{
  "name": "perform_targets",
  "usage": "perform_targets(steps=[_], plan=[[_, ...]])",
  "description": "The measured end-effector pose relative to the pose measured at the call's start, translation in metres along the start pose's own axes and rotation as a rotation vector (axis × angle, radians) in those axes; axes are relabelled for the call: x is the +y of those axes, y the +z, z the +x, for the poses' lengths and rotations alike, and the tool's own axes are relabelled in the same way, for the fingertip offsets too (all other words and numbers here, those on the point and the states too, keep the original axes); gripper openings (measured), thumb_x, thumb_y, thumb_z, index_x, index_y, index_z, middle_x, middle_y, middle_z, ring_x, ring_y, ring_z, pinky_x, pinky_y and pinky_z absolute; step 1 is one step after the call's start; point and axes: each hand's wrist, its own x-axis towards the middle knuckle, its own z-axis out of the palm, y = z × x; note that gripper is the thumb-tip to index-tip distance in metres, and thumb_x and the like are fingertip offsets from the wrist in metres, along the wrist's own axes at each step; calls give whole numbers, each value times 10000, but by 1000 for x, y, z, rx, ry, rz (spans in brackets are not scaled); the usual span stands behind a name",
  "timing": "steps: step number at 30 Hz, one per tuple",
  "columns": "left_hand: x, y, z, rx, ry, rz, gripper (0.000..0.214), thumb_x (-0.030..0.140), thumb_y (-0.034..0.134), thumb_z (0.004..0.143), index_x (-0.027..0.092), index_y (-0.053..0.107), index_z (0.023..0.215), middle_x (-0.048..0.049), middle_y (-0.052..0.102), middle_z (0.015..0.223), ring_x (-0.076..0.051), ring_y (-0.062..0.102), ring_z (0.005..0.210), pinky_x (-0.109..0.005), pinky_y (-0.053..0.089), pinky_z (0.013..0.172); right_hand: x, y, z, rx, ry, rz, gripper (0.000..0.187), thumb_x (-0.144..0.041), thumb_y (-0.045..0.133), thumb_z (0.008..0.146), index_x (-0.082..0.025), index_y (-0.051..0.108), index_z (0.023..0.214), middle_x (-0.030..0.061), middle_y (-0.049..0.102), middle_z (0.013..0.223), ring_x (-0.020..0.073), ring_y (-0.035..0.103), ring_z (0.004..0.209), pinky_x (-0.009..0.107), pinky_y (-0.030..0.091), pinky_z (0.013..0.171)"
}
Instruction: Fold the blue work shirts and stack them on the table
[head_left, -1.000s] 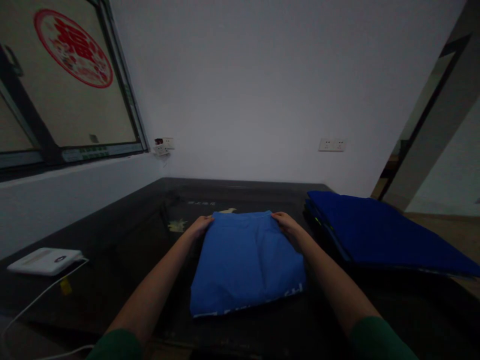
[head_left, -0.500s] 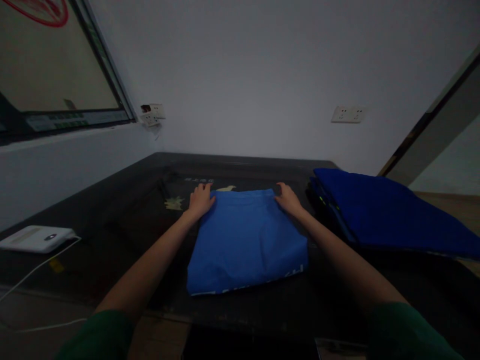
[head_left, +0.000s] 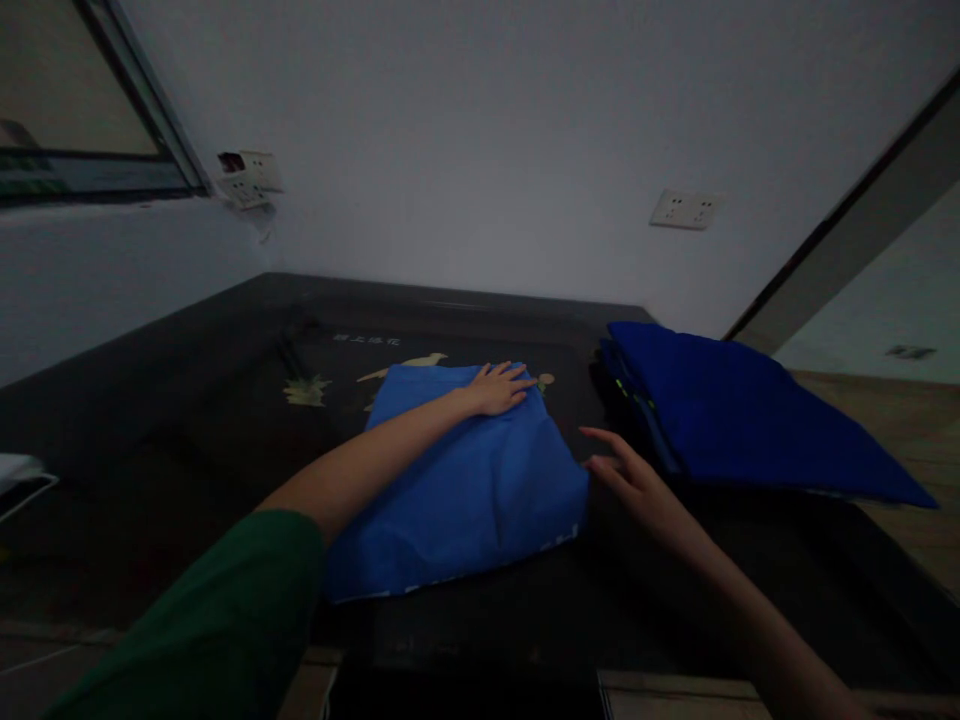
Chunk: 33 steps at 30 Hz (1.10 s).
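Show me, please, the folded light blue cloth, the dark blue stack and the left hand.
folded light blue cloth (head_left: 465, 495): head view, middle of its top face.
dark blue stack (head_left: 739, 420): head view, middle of its top layer.
left hand (head_left: 499, 388): head view, back of the hand.

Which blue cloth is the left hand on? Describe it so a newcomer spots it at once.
On the dark table in the room's corner lie two blue things. The folded blue garment is the middle one, under the left hand. It is lighter blue with a pale strip along its near edge, unlike the darker blue stack to its right.
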Motion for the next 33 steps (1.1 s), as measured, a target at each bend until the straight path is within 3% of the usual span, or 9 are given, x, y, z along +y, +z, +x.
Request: perform_targets(steps=[4,7,13,19,24,27,30,33], plan=[[-9,23,8,36,-44,56,485,412,290,986,365,316,1468,-27,206,1586,-307,118,1460,-587,126,1133,3,13,-30,-157,112,293,737,-571,560,838,-247,317,1455,57,690,929,207,675,822,391,539,797],[-18,30,11,78,-76,63,491,437,283,982,380,305,1469,-21,225,1581,-302,116,1461,-581,100,1139,6,17,-43,-169,196,382,728,-530,602,832,-277,316,1452,62,692,972,223,681,869,435,532,847],[-20,38,13,143,-99,38,485,446,279,981,389,322,1461,-13,274,1566,-296,170,1450,-575,102,1141,25,21,-56,-81,201,259,610,-523,604,829,-243,451,1347,67,677,955,232,667,893,399,550,806],[-23,39,10,398,-175,-59,404,316,377,955,273,542,1321,-58,397,1498,-227,312,1397,-480,180,1161,23,8,-47,1,110,60,517,-483,601,813,-230,514,1255,122,597,1229,245,641,1014,397,543,865],[-67,7,-20,526,-302,-178,362,198,475,875,223,614,1208,-80,503,1387,-213,431,1306,-409,304,1120,7,-13,10,59,-101,-159,408,-385,572,820,-246,554,1204,99,556,1293,239,602,1091,370,545,835],[-110,-13,-61,517,-544,-225,421,220,531,841,217,572,1261,-101,508,1367,-260,434,1298,-414,343,1083,2,-8,74,12,-138,-249,390,-287,573,827,-212,554,1208,104,597,1236,214,626,1025,354,529,839],[-144,-22,-103,484,-761,-288,440,243,538,841,159,547,1273,-150,555,1307,-289,484,1255,-412,371,1045,2,7,143,26,-37,-346,384,-211,580,836,-157,557,1216,113,653,1098,197,638,961,325,507,845],[-159,-19,-130,441,-841,-354,380,261,545,842,91,596,1178,-176,654,1139,-285,595,1116,-360,448,942,4,23,198,110,124,-399,372,-204,562,864,-126,562,1227,124,666,1044,181,647,880,284,501,782]])
